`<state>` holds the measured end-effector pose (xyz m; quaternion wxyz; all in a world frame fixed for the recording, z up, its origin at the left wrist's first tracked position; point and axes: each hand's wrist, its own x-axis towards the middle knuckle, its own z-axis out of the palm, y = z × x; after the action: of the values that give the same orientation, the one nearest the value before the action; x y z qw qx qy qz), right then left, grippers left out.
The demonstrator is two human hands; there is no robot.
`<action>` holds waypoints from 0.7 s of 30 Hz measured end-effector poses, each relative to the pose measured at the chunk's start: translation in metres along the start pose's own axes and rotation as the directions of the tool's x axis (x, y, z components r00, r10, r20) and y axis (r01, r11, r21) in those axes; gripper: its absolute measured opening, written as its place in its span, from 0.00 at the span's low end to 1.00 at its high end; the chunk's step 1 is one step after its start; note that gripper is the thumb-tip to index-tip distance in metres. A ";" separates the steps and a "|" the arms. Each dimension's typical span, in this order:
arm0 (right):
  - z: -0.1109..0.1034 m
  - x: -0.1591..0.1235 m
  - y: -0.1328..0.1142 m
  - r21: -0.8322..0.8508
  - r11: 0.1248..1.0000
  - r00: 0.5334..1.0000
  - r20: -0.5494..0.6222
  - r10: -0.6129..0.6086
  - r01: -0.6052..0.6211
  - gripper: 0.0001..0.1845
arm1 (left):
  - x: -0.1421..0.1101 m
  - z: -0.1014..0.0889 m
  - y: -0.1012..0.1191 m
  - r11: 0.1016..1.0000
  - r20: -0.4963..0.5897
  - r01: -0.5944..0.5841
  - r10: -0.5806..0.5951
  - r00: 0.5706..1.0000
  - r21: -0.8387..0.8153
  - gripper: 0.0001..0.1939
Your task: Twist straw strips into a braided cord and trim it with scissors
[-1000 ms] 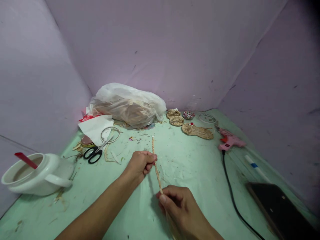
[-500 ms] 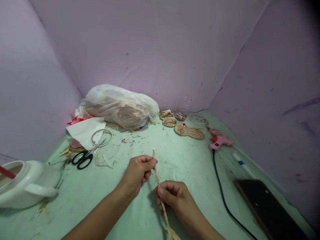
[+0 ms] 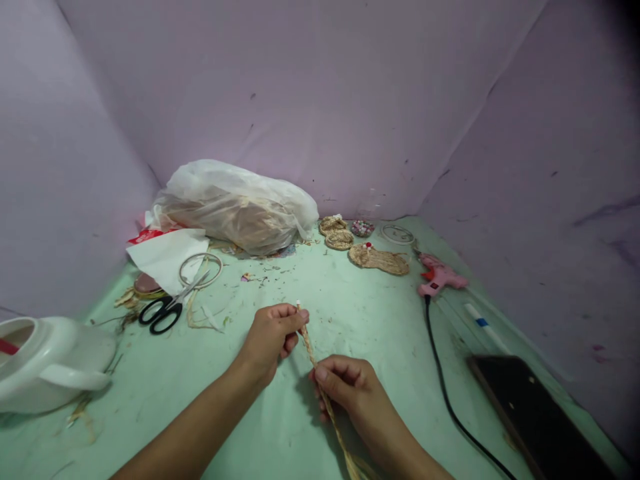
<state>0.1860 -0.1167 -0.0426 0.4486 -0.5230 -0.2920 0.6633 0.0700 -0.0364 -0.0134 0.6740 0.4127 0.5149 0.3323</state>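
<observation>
A thin braided straw cord (image 3: 308, 345) runs between my two hands above the green tabletop. Its whitish tip pokes up just past the fingers of my left hand (image 3: 274, 337), which pinches the cord near that end. Lower down, my right hand (image 3: 347, 387) grips the same cord between thumb and fingers. Below the right hand the cord continues toward the bottom edge, where its strands spread loose. Both hands are closed, and their curled fingers partly hide the cord.
Scissors (image 3: 163, 315), a metal ring (image 3: 215, 261) and a white pitcher (image 3: 60, 363) stand left. A plastic bag (image 3: 235, 210) lies at the back, beside woven straw slipper shapes (image 3: 379, 260) and beads (image 3: 363, 229). On the right are a pink glue gun (image 3: 443, 275), its cable, and a phone (image 3: 535, 413).
My left hand has shifted slightly left with the cord's tip, so less of the tip stands above the fingers and the cord leans more. The right hand stays nearly in place.
</observation>
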 end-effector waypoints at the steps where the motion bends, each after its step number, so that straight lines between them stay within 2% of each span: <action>1: 0.000 0.000 0.000 -0.011 1.000 1.000 0.002 -0.003 0.003 0.20 | 0.000 0.000 0.000 1.000 -0.014 -0.006 0.006 1.000 -0.001 0.14; 4: 0.002 -0.003 0.001 -0.053 0.998 1.000 0.015 -0.028 0.028 0.19 | 0.000 0.000 0.001 1.000 -0.081 -0.013 0.012 0.997 -0.016 0.13; 6: 0.004 -0.005 0.004 -0.080 0.995 0.998 0.034 -0.057 0.060 0.18 | 0.001 0.000 0.000 0.997 -0.109 0.016 -0.025 0.994 -0.078 0.13; 10: 0.006 -0.006 0.010 -0.111 0.987 0.992 0.057 -0.114 0.120 0.17 | 0.007 -0.004 0.000 0.975 -0.061 0.085 -0.099 0.993 -0.203 0.11; 13: 0.006 -0.004 0.007 -0.081 0.989 0.992 0.039 -0.119 0.122 0.18 | 0.012 -0.008 0.003 0.974 -0.025 0.111 -0.118 0.993 -0.197 0.10; 18: 0.001 -0.004 -0.008 0.100 0.991 0.994 0.083 0.078 -0.086 0.25 | 0.014 -0.014 0.012 0.993 -0.075 -0.073 0.066 0.995 -0.090 0.12; 21: -0.004 -0.005 -0.008 0.026 0.995 0.987 0.126 0.095 -0.099 0.25 | 0.013 -0.019 0.018 0.990 -0.104 -0.131 0.126 0.987 -0.043 0.13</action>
<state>0.1922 -0.1183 -0.0347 0.4051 -0.4869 -0.2828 0.7203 0.0544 -0.0127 -0.0049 0.6343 0.4108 0.5121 0.4081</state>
